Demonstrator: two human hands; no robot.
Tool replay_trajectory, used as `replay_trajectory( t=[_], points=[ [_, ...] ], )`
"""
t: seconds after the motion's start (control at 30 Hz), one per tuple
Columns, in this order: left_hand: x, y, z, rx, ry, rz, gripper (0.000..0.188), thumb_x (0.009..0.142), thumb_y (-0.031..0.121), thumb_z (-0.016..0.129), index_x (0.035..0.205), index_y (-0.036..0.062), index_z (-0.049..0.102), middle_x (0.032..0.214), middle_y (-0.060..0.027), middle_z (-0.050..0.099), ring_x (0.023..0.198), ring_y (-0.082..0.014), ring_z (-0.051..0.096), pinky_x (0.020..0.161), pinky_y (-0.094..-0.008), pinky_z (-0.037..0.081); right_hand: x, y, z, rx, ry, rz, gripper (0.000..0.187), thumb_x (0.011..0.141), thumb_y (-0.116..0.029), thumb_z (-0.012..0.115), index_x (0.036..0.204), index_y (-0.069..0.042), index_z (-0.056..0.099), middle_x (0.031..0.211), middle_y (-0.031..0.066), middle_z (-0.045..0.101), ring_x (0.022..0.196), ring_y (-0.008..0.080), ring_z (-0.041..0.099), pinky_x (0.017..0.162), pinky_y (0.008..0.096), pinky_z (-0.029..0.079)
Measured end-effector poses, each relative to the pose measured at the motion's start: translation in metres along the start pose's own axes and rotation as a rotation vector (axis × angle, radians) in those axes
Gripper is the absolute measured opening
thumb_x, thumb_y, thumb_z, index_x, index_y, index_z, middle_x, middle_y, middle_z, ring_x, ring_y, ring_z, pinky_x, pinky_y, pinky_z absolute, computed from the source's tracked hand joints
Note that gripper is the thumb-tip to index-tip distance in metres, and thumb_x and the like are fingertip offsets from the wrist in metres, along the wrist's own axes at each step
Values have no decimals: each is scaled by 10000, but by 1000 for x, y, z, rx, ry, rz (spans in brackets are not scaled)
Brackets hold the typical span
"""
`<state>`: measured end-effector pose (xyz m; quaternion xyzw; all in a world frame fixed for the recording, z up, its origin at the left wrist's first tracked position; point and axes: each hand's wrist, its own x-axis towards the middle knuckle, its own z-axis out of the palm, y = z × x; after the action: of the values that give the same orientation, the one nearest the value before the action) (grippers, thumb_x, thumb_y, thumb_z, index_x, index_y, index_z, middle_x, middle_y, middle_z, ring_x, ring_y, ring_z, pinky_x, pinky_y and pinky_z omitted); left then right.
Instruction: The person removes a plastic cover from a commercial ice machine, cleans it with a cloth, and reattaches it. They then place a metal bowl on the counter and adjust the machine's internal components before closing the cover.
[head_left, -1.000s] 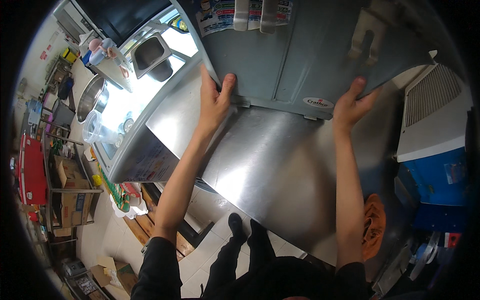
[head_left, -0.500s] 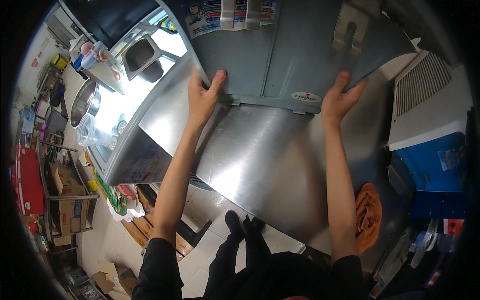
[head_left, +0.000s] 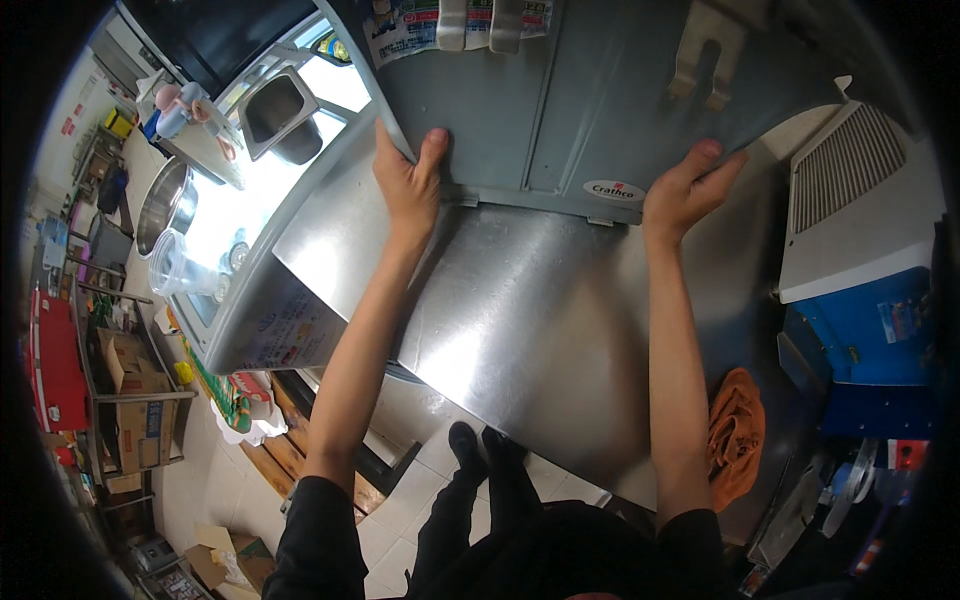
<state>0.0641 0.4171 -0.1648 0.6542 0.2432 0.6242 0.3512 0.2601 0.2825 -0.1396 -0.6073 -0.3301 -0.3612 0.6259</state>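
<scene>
1. Head view: steel counter [head_left: 530, 300] before you, orange cloth [head_left: 735, 440] at right, shelf [head_left: 140, 397] far left.
2. Your left hand [head_left: 410, 185] and right hand [head_left: 682, 200], partly curled, grip the gray panel [head_left: 480, 120] at the counter's far part.
3. Right thumb sits slightly farther from the badge [head_left: 612, 190] than before.
4. Two metal strips [head_left: 452, 25], one badge.

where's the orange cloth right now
The orange cloth lies on the steel counter, toward the lower right of the head view, just right of the right forearm.
</scene>
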Motion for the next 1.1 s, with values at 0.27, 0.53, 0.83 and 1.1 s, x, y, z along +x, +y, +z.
replay_trajectory(
  t=[0.27,0.53,0.83,1.1],
  points=[
    [-2,0,5,-22,1,-110,402,848,310,597,1051,-20,486,804,-86,579,737,-152,523,695,-279,431,-1,1,-2,132,-47,109,378,920,-251,426,1083,89,398,998,221,501,906,310,515,826,359,385],
    [-7,10,-15,31,-138,35,420,862,210,578,1161,-20,396,989,-139,558,873,-209,549,785,-318,435,-2,1,-2,135,-49,30,373,913,-226,414,1122,79,373,990,189,507,889,252,506,826,315,383],
    [-22,1,-21,-82,-236,-235,407,828,146,631,1144,-2,419,1005,-130,570,912,-194,562,833,-321,441,0,-7,-15,149,-212,205,465,901,-240,467,1194,87,314,1065,260,486,972,381,509,847,388,388],
    [-28,-5,-18,-127,-187,-293,420,840,169,624,1155,2,403,1025,-134,544,926,-200,550,844,-335,439,1,-10,-19,70,-292,197,484,910,-251,465,1211,92,305,1073,274,470,969,416,490,865,428,369]
  ],
)
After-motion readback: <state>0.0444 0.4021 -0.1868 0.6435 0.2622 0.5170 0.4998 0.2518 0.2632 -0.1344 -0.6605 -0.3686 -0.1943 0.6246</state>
